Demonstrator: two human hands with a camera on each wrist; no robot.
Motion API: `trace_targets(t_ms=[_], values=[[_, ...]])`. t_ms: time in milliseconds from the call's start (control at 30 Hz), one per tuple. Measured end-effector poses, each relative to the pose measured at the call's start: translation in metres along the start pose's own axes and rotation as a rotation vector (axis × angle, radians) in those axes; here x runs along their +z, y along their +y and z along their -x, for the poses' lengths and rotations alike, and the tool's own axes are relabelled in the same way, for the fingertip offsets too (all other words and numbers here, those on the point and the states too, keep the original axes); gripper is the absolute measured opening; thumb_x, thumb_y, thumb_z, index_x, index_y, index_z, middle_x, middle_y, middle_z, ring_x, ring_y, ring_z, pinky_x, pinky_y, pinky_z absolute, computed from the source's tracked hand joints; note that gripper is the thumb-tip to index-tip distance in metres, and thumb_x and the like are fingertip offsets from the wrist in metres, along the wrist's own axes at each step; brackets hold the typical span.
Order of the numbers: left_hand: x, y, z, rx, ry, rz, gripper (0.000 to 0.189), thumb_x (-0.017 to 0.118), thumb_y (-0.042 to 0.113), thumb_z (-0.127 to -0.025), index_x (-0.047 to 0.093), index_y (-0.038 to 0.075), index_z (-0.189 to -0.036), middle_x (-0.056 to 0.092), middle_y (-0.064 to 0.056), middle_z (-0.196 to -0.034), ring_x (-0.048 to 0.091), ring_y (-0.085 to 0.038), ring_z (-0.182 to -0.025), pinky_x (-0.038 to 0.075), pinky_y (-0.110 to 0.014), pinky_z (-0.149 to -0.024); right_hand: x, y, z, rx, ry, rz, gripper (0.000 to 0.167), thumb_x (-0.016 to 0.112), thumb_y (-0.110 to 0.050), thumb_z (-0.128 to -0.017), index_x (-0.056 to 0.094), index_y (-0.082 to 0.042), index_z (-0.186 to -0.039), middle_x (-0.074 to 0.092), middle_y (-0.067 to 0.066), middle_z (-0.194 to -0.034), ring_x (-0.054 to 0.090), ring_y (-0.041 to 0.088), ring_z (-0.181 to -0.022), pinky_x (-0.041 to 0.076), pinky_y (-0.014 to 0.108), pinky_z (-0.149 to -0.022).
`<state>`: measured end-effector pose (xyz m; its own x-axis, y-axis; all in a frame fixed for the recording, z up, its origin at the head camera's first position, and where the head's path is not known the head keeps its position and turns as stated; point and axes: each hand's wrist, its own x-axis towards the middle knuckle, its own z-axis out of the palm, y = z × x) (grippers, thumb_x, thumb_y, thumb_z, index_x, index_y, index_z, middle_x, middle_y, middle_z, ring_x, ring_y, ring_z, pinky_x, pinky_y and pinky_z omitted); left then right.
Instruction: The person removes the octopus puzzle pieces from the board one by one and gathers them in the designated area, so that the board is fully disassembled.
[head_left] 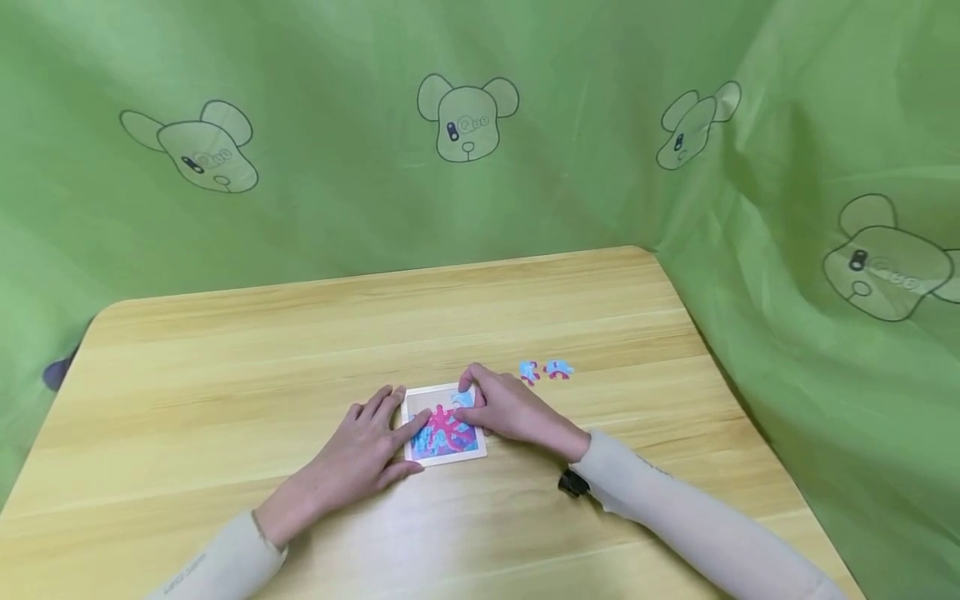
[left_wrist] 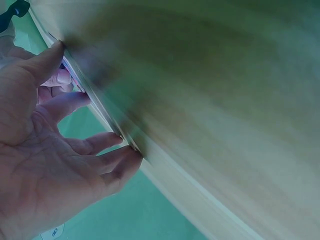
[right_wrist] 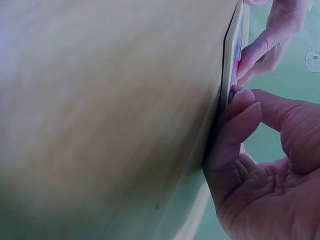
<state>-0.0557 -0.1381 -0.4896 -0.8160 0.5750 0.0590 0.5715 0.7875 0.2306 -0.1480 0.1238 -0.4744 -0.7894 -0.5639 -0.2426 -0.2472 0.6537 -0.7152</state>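
Note:
A small square jigsaw puzzle in a pale frame (head_left: 447, 460) lies on the table, showing a pink octopus (head_left: 447, 427) on blue and purple. Its upper-left part is bare board. My left hand (head_left: 351, 450) is spread along the frame's left side, the index finger reaching onto the picture and the thumb by the lower-left corner. At the upper right, my right hand (head_left: 510, 406) has thumb and index finger at a light-blue puzzle piece (head_left: 462, 399), pinching it. In the right wrist view the fingertips (right_wrist: 245, 97) meet at the frame's edge, mostly hiding the piece.
Two loose blue-and-pink puzzle pieces, a narrow one (head_left: 528, 372) and a wider one (head_left: 558, 368), lie beyond my right hand. The wooden table (head_left: 300, 350) is bordered by a green curtain (head_left: 337, 208) at the back and sides.

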Motion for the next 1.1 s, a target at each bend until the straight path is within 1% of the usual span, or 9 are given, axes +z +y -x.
trace_targets(t_ms=[100, 400, 433, 467, 633, 700, 833, 933, 1100], values=[[0.001, 0.000, 0.000, 0.000, 0.000, -0.002, 0.071, 0.073, 0.052, -0.104, 0.058, 0.011, -0.160, 0.043, -0.038, -0.160, 0.043, -0.057, -0.146, 0.049, -0.067, -0.103, 0.000, 0.000, -0.001, 0.023, -0.002, -0.010, 0.029, 0.084, -0.021, -0.100, 0.063, -0.011, -0.118, 0.059, 0.002, -0.074, 0.047, 0.013, -0.061, 0.039, 0.027, -0.058], [0.002, 0.001, 0.000, 0.001, -0.011, 0.005, 0.071, 0.072, 0.052, -0.104, 0.057, 0.011, -0.160, 0.042, -0.039, -0.160, 0.043, -0.058, -0.146, 0.048, -0.068, -0.103, -0.001, 0.004, -0.001, 0.045, 0.009, -0.025, 0.030, 0.086, -0.021, -0.098, 0.064, -0.009, -0.113, 0.058, 0.002, -0.077, 0.046, 0.013, -0.064, 0.039, 0.028, -0.061], [0.002, 0.001, 0.000, 0.002, -0.011, 0.006, 0.071, 0.072, 0.051, -0.104, 0.057, 0.011, -0.160, 0.042, -0.039, -0.160, 0.043, -0.058, -0.146, 0.048, -0.068, -0.103, -0.001, 0.004, 0.000, 0.043, 0.012, -0.029, 0.029, 0.086, -0.021, -0.097, 0.064, -0.009, -0.112, 0.058, 0.002, -0.077, 0.046, 0.013, -0.064, 0.039, 0.028, -0.061], [0.002, 0.001, 0.000, 0.001, -0.010, 0.006, 0.071, 0.072, 0.051, -0.104, 0.057, 0.011, -0.160, 0.042, -0.039, -0.159, 0.043, -0.058, -0.146, 0.049, -0.068, -0.103, 0.000, 0.009, -0.001, 0.017, 0.018, -0.029, 0.029, 0.085, -0.025, -0.098, 0.064, -0.010, -0.112, 0.057, 0.000, -0.077, 0.046, 0.013, -0.065, 0.038, 0.028, -0.061], [0.000, 0.002, 0.002, -0.003, 0.002, 0.001, 0.070, 0.074, 0.050, -0.103, 0.059, 0.011, -0.159, 0.043, -0.039, -0.159, 0.044, -0.058, -0.145, 0.049, -0.069, -0.102, 0.001, 0.010, -0.001, -0.025, 0.018, -0.020, 0.025, 0.084, -0.028, -0.099, 0.065, -0.013, -0.103, 0.054, -0.003, -0.073, 0.044, 0.011, -0.063, 0.036, 0.028, -0.060], [0.000, 0.002, 0.003, -0.005, 0.001, 0.002, 0.070, 0.074, 0.050, -0.103, 0.059, 0.011, -0.159, 0.043, -0.039, -0.159, 0.044, -0.058, -0.145, 0.049, -0.069, -0.102, 0.000, 0.006, 0.000, -0.028, 0.000, -0.016, 0.022, 0.083, -0.026, -0.100, 0.066, -0.014, -0.100, 0.053, -0.003, -0.071, 0.044, 0.011, -0.063, 0.036, 0.027, -0.061], [0.000, 0.002, 0.004, -0.005, -0.002, 0.002, 0.070, 0.073, 0.050, -0.104, 0.058, 0.010, -0.159, 0.043, -0.039, -0.159, 0.044, -0.058, -0.145, 0.050, -0.069, -0.102, 0.000, 0.009, 0.001, -0.073, -0.027, -0.029, 0.019, 0.078, -0.027, -0.104, 0.065, -0.015, -0.097, 0.051, -0.005, -0.071, 0.043, 0.010, -0.062, 0.035, 0.026, -0.060], [0.000, 0.002, 0.003, -0.005, -0.005, 0.002, 0.070, 0.073, 0.050, -0.104, 0.058, 0.010, -0.159, 0.043, -0.039, -0.159, 0.044, -0.058, -0.145, 0.050, -0.068, -0.102, -0.002, 0.010, 0.002, -0.087, -0.041, -0.050, 0.016, 0.075, -0.025, -0.106, 0.066, -0.015, -0.098, 0.052, -0.005, -0.071, 0.043, 0.009, -0.061, 0.035, 0.025, -0.060], [0.000, 0.002, 0.003, -0.011, -0.017, 0.003, 0.069, 0.072, 0.050, -0.105, 0.058, 0.011, -0.160, 0.042, -0.039, -0.160, 0.043, -0.058, -0.146, 0.049, -0.068, -0.102, -0.004, 0.008, 0.005, -0.075, -0.069, -0.101, 0.009, 0.074, -0.022, -0.105, 0.071, -0.013, -0.102, 0.053, -0.005, -0.072, 0.044, 0.011, -0.063, 0.035, 0.026, -0.060]])
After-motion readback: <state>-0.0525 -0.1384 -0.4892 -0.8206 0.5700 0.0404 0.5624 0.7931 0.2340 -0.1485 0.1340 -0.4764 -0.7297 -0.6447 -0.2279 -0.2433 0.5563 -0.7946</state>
